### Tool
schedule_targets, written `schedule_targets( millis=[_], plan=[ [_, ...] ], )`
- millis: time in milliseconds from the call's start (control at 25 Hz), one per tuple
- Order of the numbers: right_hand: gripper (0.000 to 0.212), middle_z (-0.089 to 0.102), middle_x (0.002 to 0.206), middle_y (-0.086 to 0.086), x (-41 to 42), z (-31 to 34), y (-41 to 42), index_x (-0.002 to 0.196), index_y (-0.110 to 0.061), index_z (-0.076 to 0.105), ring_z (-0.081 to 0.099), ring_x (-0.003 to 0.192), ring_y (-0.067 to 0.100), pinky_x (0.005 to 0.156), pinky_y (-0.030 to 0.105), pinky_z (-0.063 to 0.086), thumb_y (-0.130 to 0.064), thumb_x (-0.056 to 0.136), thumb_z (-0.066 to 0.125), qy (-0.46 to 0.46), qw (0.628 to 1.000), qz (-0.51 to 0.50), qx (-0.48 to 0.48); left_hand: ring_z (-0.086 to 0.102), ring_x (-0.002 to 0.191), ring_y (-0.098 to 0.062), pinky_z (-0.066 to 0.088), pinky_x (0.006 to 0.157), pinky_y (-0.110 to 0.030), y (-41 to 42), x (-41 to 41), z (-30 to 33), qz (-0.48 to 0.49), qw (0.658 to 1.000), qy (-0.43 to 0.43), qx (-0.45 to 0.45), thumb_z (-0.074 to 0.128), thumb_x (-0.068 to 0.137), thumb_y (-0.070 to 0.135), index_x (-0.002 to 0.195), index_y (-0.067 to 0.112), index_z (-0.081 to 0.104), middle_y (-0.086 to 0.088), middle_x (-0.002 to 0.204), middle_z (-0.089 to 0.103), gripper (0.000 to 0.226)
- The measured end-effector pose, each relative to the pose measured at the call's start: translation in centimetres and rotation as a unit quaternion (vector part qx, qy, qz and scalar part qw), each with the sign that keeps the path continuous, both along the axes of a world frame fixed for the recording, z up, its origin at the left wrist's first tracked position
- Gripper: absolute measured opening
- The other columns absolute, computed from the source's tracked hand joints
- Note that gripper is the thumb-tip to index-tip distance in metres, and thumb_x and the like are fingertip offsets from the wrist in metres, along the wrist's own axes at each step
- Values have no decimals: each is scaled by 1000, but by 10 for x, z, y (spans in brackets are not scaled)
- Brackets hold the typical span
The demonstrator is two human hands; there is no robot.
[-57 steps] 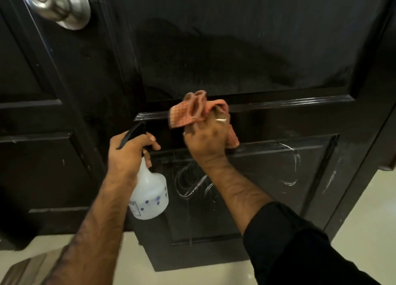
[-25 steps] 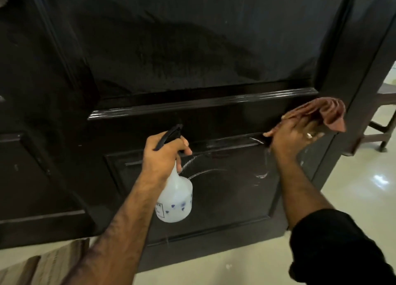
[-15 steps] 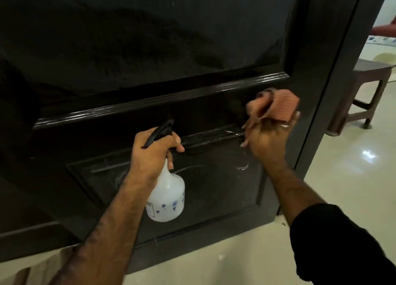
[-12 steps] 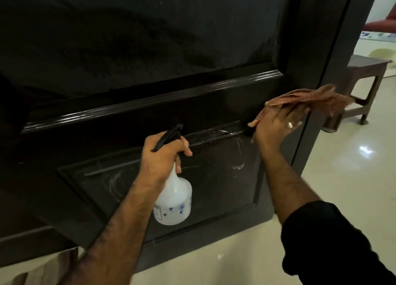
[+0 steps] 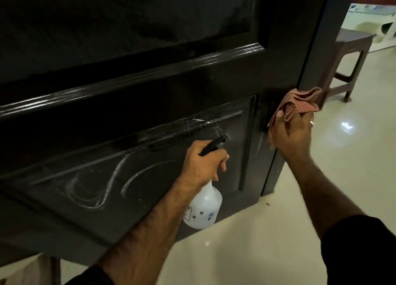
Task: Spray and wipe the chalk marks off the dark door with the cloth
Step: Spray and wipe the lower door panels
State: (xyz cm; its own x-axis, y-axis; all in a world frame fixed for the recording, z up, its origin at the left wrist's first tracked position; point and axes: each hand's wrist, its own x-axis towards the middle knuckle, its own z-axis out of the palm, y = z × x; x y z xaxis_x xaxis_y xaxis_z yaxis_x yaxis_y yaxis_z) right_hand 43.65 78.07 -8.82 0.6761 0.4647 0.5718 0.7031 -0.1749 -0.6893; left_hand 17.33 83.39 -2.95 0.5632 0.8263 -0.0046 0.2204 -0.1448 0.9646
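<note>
The dark door [image 5: 132, 38] fills most of the head view. White chalk marks [image 5: 102, 184] curl across its lower panel, with smeared streaks along the panel's top moulding. My left hand [image 5: 203, 162] grips a white spray bottle [image 5: 203, 209] by its black trigger head, the nozzle close to the panel. My right hand [image 5: 291, 134] holds a checked pink cloth [image 5: 297, 104] against the door's right stile, near its edge.
A dark wooden stool [image 5: 347, 55] stands behind the door edge at the right. Pale glossy floor [image 5: 321, 188] stretches below and to the right. White furniture shows far back at the top right.
My right hand has slid the cloth right and down, from the lower panel's top corner onto the door's right stile. The left hand with the bottle has moved right, closer to the panel's right side.
</note>
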Motion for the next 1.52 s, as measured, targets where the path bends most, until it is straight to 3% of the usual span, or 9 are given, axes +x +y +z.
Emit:
schedule_targets(
  millis=[240,360,480,640,920,1040,1120,1320,1520],
  plan=[
    [64,34,162,34,-1,69,26,155,-1,44,41,144,33,121,37,31,-33,104,64,-76,994,24,78,51,43,-17,47,48,-30,5,47,-10,7,1000,-11,-18,72,90,7,67,20,74,-10,72,75,27],
    [56,47,152,35,6,25,52,148,6,48,53,136,34,116,35,43,-33,109,58,-53,987,-11,153,48,40,-17,43,43,-25,14,53,-32,12,999,-35,-13,70,88,1,79,5,75,-14,74,74,11],
    [47,64,131,23,-1,-101,40,139,2,57,64,116,32,105,50,55,-33,108,52,89,994,-32,56,48,41,-19,42,43,-26,16,55,-60,14,999,-37,-26,69,87,1,81,1,74,-17,78,74,7],
    [44,63,128,24,-24,-170,26,139,-4,46,64,117,47,104,53,52,-30,104,52,326,938,-78,-91,48,42,-17,43,45,-27,11,65,-78,18,998,-16,-53,68,90,-6,69,29,75,-1,68,73,41],
    [54,52,139,30,-5,-20,67,142,9,48,46,128,22,118,15,29,-34,109,50,-53,980,-51,183,51,40,-18,45,44,-25,16,82,-66,-24,996,-88,-4,67,85,7,80,9,73,-18,74,72,8],
    [33,57,129,28,-8,-80,52,130,-19,45,56,118,35,110,44,48,-28,102,58,26,998,-25,61,52,42,-14,46,48,-26,21,83,-71,-28,995,-94,-5,67,87,7,83,8,73,-18,75,72,7],
    [34,60,115,25,-21,-136,25,126,-15,46,62,103,41,96,58,56,-33,97,54,135,990,-12,-51,55,46,-9,47,50,-25,24,79,-79,-18,996,-87,-12,68,86,10,82,10,73,-16,74,73,6],
    [40,68,109,3,-30,-88,29,120,-5,62,68,99,20,87,42,61,-35,95,54,179,982,-40,31,53,48,-35,48,46,-40,31,62,-100,-40,996,-83,-7,70,85,27,78,7,68,-23,67,63,21],
    [36,54,123,22,-20,-27,71,133,-8,45,56,109,27,87,29,49,-27,104,54,-50,981,-78,169,54,53,-45,48,45,-48,34,52,-106,-67,991,-112,17,69,91,31,80,2,65,-24,66,59,31]
  ],
)
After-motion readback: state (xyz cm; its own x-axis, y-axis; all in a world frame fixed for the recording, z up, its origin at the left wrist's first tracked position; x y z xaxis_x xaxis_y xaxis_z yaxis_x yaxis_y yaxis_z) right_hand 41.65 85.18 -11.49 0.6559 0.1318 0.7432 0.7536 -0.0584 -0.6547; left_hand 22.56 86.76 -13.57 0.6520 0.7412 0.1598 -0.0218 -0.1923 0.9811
